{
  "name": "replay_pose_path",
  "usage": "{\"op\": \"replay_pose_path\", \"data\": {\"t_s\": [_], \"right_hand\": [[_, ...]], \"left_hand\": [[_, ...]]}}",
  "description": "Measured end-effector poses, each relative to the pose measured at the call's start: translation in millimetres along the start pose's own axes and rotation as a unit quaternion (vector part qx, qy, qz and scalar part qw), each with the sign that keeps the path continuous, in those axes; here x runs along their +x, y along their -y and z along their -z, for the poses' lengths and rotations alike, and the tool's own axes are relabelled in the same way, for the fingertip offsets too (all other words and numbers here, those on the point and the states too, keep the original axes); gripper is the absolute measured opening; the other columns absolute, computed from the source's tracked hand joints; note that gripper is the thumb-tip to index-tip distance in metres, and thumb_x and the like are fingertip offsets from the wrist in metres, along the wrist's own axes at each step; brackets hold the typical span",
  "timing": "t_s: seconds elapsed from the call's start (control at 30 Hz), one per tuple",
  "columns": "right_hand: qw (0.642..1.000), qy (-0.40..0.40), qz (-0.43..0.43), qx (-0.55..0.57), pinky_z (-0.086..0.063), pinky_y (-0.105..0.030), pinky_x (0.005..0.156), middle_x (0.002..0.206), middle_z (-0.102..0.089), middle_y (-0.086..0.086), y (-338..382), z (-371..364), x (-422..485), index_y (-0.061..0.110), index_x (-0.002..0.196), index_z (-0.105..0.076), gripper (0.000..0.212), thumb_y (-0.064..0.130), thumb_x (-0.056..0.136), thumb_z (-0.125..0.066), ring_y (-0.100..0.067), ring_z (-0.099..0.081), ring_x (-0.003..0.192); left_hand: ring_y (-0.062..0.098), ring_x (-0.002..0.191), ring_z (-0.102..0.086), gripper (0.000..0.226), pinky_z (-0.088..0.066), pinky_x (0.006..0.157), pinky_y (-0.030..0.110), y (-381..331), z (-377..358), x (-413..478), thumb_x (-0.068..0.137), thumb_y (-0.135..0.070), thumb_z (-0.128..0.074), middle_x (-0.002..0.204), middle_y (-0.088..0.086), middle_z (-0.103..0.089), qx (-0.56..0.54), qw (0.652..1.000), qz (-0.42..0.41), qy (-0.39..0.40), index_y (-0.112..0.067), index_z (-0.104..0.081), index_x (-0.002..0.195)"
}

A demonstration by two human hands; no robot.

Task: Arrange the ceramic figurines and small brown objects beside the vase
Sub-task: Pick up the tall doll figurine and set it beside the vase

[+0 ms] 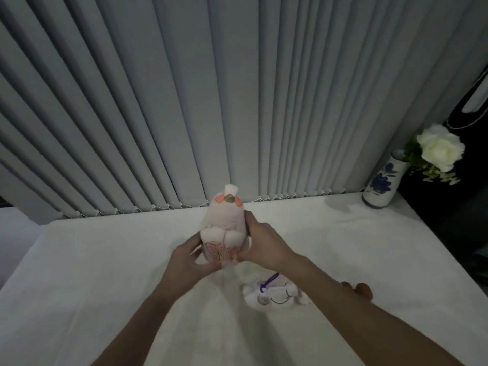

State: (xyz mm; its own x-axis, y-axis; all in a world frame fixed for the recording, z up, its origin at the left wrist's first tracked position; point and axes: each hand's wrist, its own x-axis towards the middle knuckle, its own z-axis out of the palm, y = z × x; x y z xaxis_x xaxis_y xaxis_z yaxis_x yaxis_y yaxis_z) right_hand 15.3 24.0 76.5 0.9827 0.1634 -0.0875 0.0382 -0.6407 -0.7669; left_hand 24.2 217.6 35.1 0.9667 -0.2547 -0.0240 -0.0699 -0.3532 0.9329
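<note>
A pale pink bird figurine with orange cheeks and a brown beak stands upright at the middle of the white table. My left hand grips its lower left side and my right hand grips its right side. A second white figurine with a purple cord lies on the table under my right forearm. Small brown objects sit at the right, partly hidden by that forearm. The white vase with blue flowers painted on it stands at the far right corner, holding a white rose.
Grey vertical blinds hang close behind the table's far edge. The white tablecloth covers the whole surface. A dark area lies past the table's right edge.
</note>
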Motion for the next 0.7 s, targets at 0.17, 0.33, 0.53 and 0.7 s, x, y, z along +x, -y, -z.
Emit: {"op": "replay_pose_path", "data": {"t_s": [0.17, 0.33, 0.53, 0.7], "right_hand": [[0.998, -0.054, -0.023, 0.019, -0.055, -0.043, 0.087, 0.117, -0.067, -0.009, -23.1, 71.6, 6.7, 0.021, 0.130, -0.036, 0.088, 0.010, 0.058, -0.084, -0.027, -0.063, 0.107], [0.993, -0.102, -0.060, 0.011, -0.056, -0.040, 0.087, 0.115, -0.068, -0.004, -66.7, 135.1, 12.6, 0.023, 0.126, -0.038, 0.086, 0.012, 0.056, -0.086, -0.021, -0.063, 0.106], [0.982, -0.146, -0.120, -0.021, -0.055, -0.033, 0.084, 0.121, -0.064, -0.003, -136.7, 178.2, 19.8, 0.024, 0.131, -0.035, 0.090, 0.016, 0.057, -0.087, -0.022, -0.061, 0.108], [0.973, -0.165, -0.162, -0.013, -0.054, -0.033, 0.088, 0.123, -0.062, -0.001, -196.2, 191.7, 23.5, 0.022, 0.133, -0.037, 0.087, 0.013, 0.060, -0.085, -0.022, -0.059, 0.111]], "left_hand": [[-0.017, 0.088, -0.063, 0.065, -0.047, 0.075, -0.003, -43.9, -45.1, 61.3, 0.061, 0.000, -0.086, 0.103, -0.013, -0.067, 0.003, 0.998, -0.043, 0.043, -0.018, -0.059, 0.118], [-0.014, 0.090, -0.064, 0.062, -0.047, 0.075, -0.002, -73.5, -107.1, 119.8, 0.060, -0.006, -0.088, 0.103, -0.015, -0.069, -0.014, 0.992, -0.068, 0.101, -0.024, -0.060, 0.113], [-0.013, 0.086, -0.064, 0.061, -0.049, 0.077, 0.001, -76.7, -189.5, 175.0, 0.058, -0.007, -0.089, 0.098, -0.016, -0.069, -0.036, 0.984, -0.049, 0.168, -0.030, -0.059, 0.107], [0.006, 0.097, -0.063, 0.064, -0.050, 0.087, 0.010, -63.4, -250.4, 206.2, 0.054, -0.004, -0.089, 0.103, -0.005, -0.069, -0.059, 0.976, -0.032, 0.206, -0.025, -0.059, 0.107]]}}
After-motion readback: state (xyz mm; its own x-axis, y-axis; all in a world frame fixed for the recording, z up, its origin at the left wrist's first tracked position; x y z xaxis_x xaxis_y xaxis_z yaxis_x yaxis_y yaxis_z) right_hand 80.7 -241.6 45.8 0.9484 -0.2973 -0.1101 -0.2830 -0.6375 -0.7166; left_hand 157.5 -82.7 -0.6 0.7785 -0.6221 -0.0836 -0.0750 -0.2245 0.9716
